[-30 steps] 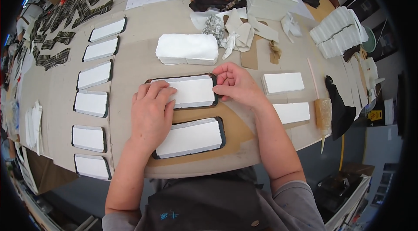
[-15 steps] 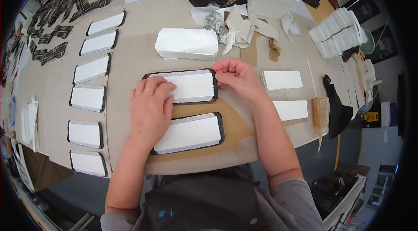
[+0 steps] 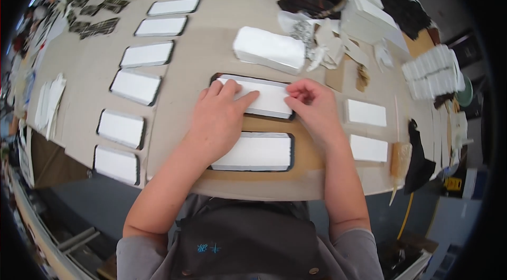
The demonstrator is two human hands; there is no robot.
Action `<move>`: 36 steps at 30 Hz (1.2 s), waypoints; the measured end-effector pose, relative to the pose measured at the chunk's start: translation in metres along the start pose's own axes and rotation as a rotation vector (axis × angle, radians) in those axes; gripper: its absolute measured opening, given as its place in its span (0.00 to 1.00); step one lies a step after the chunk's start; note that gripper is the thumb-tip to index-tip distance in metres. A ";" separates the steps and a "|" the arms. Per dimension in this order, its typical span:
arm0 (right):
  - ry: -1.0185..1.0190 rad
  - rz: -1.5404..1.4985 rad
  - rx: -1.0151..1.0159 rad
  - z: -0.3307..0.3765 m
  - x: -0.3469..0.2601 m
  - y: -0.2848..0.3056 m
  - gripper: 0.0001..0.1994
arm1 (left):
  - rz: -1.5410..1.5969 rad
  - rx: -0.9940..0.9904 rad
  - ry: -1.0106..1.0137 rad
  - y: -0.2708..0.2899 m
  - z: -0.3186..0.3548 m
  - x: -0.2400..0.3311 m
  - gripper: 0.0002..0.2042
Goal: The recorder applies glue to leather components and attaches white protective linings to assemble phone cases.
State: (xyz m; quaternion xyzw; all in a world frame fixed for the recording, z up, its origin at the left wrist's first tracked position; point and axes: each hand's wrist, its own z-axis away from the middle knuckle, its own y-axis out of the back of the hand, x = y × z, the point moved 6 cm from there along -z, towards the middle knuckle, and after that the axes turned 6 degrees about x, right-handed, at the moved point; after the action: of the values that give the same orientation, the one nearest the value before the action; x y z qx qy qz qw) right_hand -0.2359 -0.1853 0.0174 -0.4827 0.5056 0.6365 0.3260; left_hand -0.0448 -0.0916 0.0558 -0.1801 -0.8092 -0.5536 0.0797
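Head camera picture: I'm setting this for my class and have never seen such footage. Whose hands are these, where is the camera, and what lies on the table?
The camera sits on a person's head and looks down, so its wide lens bends the table. Both forearms are that person's own. The left hand lies flat on a white rectangular panel with a dark edge; the right hand presses its right end. A similar panel lies nearer the body, six more in a column on the left, and a stack of white sheets behind.

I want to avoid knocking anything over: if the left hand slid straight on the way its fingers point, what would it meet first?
The left hand points up and right across the white black-edged rectangular panel it presses. Past that panel's far edge, it would probably meet the white wrapped block first, after a bare strip of table.
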 end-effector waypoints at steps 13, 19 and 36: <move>0.024 0.042 0.029 0.000 -0.005 0.001 0.10 | 0.380 0.247 0.343 0.016 0.026 -0.069 0.15; 0.066 0.152 0.031 -0.001 -0.009 0.001 0.06 | 0.409 0.221 0.352 0.009 0.028 -0.076 0.16; 0.558 0.485 -0.092 -0.020 -0.070 -0.116 0.02 | 0.446 0.265 0.357 0.007 0.037 -0.077 0.19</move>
State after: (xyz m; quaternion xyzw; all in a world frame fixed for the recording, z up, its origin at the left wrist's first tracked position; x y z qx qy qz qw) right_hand -0.1028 -0.1675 0.0446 -0.5181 0.6456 0.5610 -0.0066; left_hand 0.0314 -0.0706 0.0225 -0.2412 -0.7880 -0.4349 0.3629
